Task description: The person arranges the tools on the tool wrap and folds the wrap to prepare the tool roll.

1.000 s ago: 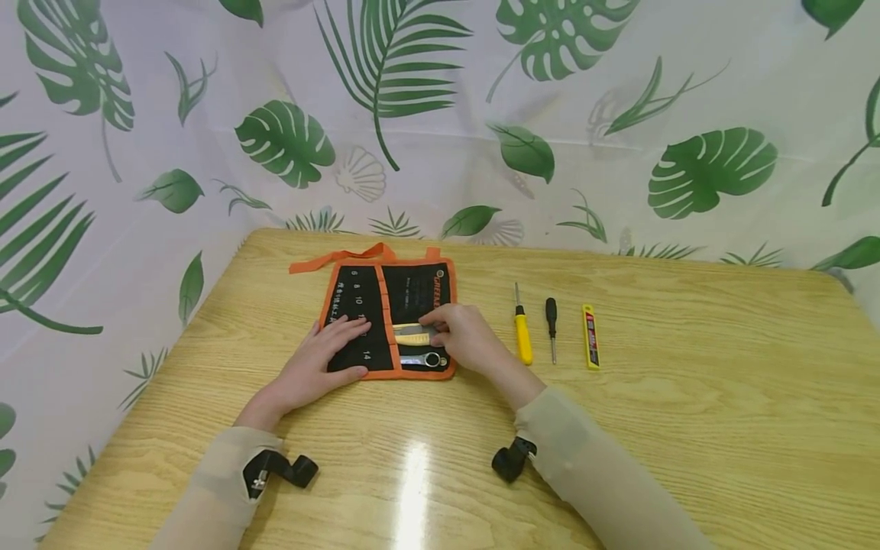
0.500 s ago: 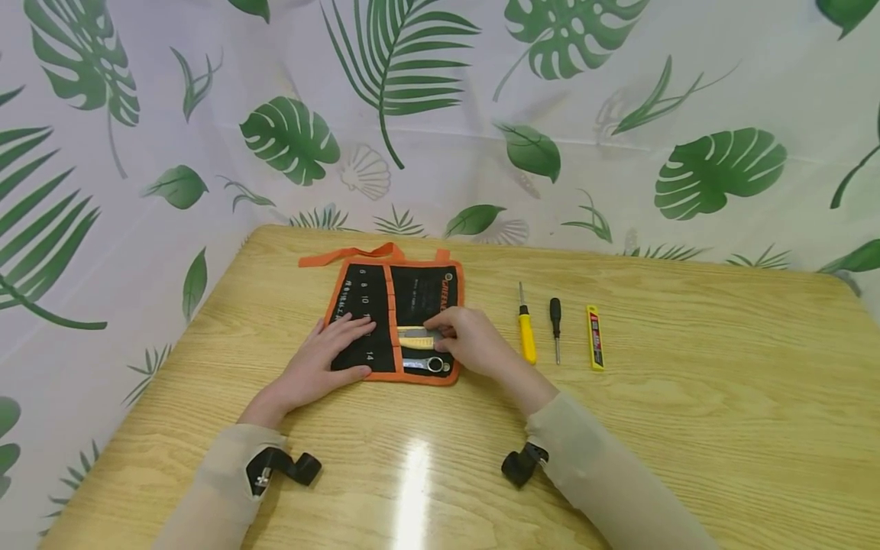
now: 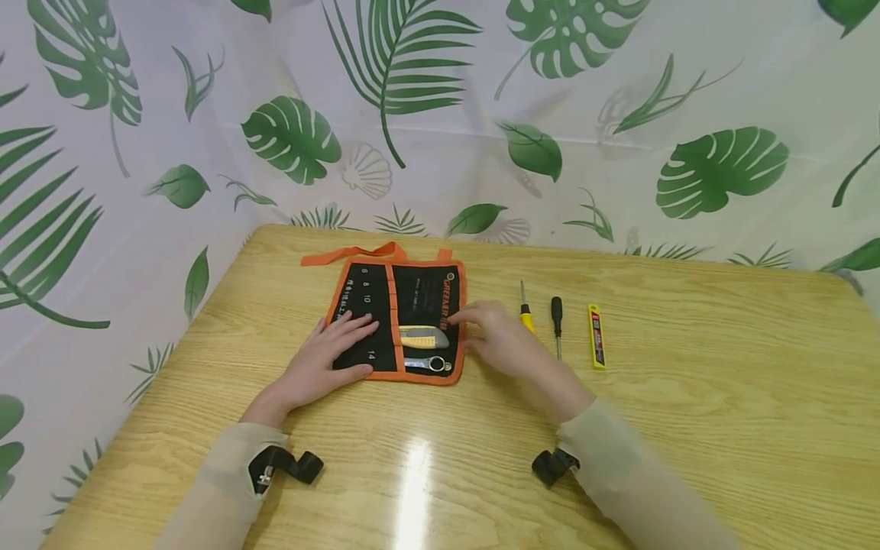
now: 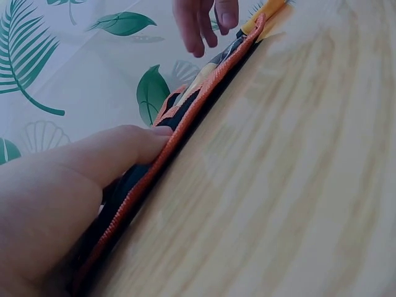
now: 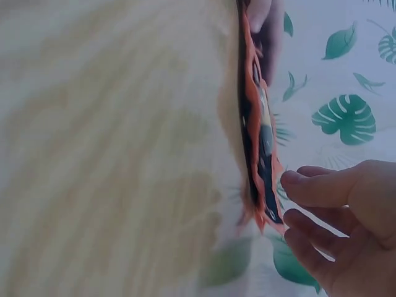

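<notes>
A black tool pouch (image 3: 419, 298) with orange trim lies unfolded on the wooden table. Two tools stick out of its pockets: a yellow and grey utility knife (image 3: 425, 337) and, below it, a ring-ended wrench (image 3: 428, 364). My left hand (image 3: 318, 363) rests with spread fingers on the pouch's numbered left panel; in the left wrist view its thumb (image 4: 133, 145) presses the orange edge. My right hand (image 3: 510, 341) is just off the pouch's right edge, fingers loosely bent and holding nothing. In the right wrist view a gap shows between its thumb (image 5: 322, 185) and fingers.
Right of the pouch lie a yellow-handled screwdriver (image 3: 526, 315), partly hidden by my right hand, a black screwdriver (image 3: 557, 321) and a flat yellow case (image 3: 596, 337). An orange strap (image 3: 351, 253) trails from the pouch's top. A leaf-patterned sheet (image 3: 440, 114) hangs behind the table (image 3: 722, 397).
My right hand has let go of the utility knife and drawn back to the right, leaving it in its pocket. My left hand has stayed on the pouch.
</notes>
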A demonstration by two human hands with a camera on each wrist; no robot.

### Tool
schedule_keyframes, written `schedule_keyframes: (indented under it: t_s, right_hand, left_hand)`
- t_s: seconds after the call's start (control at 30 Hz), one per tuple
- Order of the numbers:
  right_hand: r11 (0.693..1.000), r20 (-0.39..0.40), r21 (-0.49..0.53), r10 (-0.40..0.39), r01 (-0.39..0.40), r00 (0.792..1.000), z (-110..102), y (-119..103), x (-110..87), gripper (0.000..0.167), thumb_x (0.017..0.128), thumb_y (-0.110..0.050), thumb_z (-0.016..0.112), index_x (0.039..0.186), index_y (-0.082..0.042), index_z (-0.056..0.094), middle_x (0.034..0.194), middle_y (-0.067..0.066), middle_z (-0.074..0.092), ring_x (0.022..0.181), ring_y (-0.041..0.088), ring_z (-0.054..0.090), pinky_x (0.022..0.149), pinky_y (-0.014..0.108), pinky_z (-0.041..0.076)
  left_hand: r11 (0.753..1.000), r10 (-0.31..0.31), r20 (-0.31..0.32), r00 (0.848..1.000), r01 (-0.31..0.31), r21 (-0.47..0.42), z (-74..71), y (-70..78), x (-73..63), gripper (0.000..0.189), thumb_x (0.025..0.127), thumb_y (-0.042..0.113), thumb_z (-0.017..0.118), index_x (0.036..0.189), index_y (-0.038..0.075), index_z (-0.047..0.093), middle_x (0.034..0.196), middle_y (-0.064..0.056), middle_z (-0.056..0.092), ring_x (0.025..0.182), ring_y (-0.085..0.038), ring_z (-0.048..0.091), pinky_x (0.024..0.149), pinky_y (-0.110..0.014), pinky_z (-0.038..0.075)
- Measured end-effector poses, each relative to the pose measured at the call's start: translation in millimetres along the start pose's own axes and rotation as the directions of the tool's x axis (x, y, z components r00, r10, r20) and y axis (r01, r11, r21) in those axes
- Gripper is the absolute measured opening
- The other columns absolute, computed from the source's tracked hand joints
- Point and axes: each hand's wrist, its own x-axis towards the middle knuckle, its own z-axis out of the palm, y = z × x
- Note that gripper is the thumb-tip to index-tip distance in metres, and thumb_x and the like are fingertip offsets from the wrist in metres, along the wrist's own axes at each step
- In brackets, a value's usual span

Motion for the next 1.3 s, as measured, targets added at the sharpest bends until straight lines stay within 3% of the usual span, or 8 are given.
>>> schedule_keyframes:
  t_s: [0.17,0.33,0.53,0.73,1.3]
  right_hand:
    - [0.996,-0.072,-0.082,0.026,-0.031,0.997,-16,14,-9.4,0.033,0.083,0.003,0.071,0.116,0.0,0.067,0.119,0.015,0.063,0.116,0.034,0.053,0.1,0.047,0.04]
    - [0.989,-0.082,-0.136,0.051,-0.062,0.995,-32,35,-16.6,0.032,0.084,0.007,0.066,0.116,0.001,0.066,0.122,0.018,0.061,0.119,0.039,0.049,0.101,0.05,0.038]
    - [0.977,-0.014,-0.178,-0.122,0.118,0.992,-48,61,-17.9,0.043,0.076,0.025,0.051,0.11,0.005,0.067,0.118,0.024,0.06,0.113,0.043,0.052,0.097,0.053,0.042]
    - [0.96,0.025,-0.164,-0.228,0.229,0.973,-51,74,-14.9,0.045,0.072,0.031,0.05,0.101,0.003,0.071,0.11,0.021,0.063,0.107,0.04,0.056,0.093,0.052,0.045]
    - [0.945,0.062,-0.204,-0.247,0.255,0.967,-43,87,-3.0,0.035,0.077,0.024,0.056,0.089,-0.003,0.073,0.097,0.011,0.066,0.097,0.032,0.06,0.092,0.049,0.045]
  left_hand:
    - [1.0,-0.003,0.009,1.0,0.003,0.013,-0.5,0.9,0.7,0.066,0.092,0.04,0.062,0.149,0.018,0.037,0.155,-0.004,0.028,0.144,-0.03,0.012,0.113,-0.055,-0.002]
    - [1.0,-0.007,0.019,1.0,0.007,0.024,-1.2,1.7,0.8,0.067,0.092,0.041,0.061,0.15,0.018,0.036,0.156,-0.003,0.026,0.145,-0.029,0.011,0.113,-0.055,-0.002]
    - [0.999,-0.006,0.021,1.0,0.005,0.034,-1.1,1.5,0.2,0.066,0.093,0.041,0.06,0.15,0.018,0.036,0.156,-0.003,0.026,0.144,-0.029,0.012,0.113,-0.055,-0.002]
    - [0.999,-0.004,0.019,1.0,0.004,0.032,-0.7,0.8,-0.3,0.065,0.093,0.04,0.06,0.15,0.018,0.036,0.155,-0.003,0.027,0.144,-0.029,0.012,0.113,-0.055,-0.002]
    - [1.0,-0.002,0.013,1.0,0.001,0.026,-0.7,-1.3,0.3,0.066,0.093,0.042,0.06,0.15,0.018,0.036,0.155,-0.003,0.028,0.144,-0.029,0.013,0.113,-0.055,-0.002]
